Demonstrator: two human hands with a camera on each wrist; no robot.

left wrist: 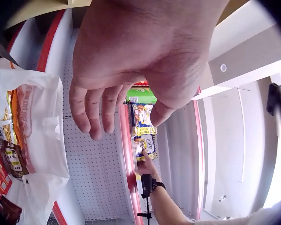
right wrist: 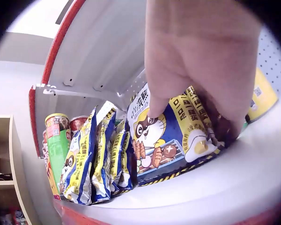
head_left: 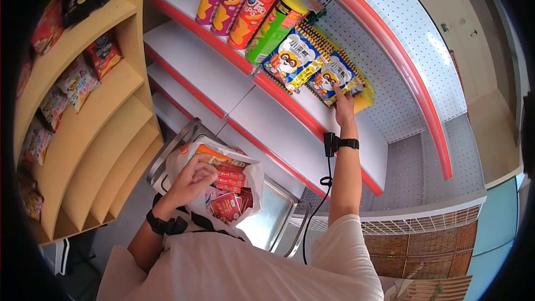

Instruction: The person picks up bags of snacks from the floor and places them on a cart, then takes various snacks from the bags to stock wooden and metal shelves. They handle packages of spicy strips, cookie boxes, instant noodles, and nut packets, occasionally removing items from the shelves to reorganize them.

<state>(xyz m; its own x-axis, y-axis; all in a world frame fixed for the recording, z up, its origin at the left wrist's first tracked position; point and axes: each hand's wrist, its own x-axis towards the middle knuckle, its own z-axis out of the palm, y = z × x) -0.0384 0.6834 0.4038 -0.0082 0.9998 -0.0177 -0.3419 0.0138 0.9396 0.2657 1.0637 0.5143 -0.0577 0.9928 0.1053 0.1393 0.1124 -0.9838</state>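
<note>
My right hand (head_left: 345, 107) grips a blue-and-white snack bag (right wrist: 164, 154) with a raccoon picture, at the right end of a row on the upper shelf. In the right wrist view its thumb lies on the bag's front and the other fingers curl round the right side, partly hidden. Left of it stand several matching snack bags (right wrist: 100, 159). My left hand (head_left: 191, 183) hangs with loosely bent fingers over a white plastic bag (head_left: 254, 181), holding nothing. Red packets (head_left: 225, 207) and an orange package (head_left: 209, 151) lie inside that bag.
Chip canisters (head_left: 259, 14) stand left of the snack bags. Red-edged lower shelves (head_left: 262, 139) run beneath. The plastic bag sits on a metal cart (head_left: 273, 214). A wooden rack (head_left: 120, 92) with snack packets is at left; a black cable (head_left: 312, 220) hangs from my right wrist.
</note>
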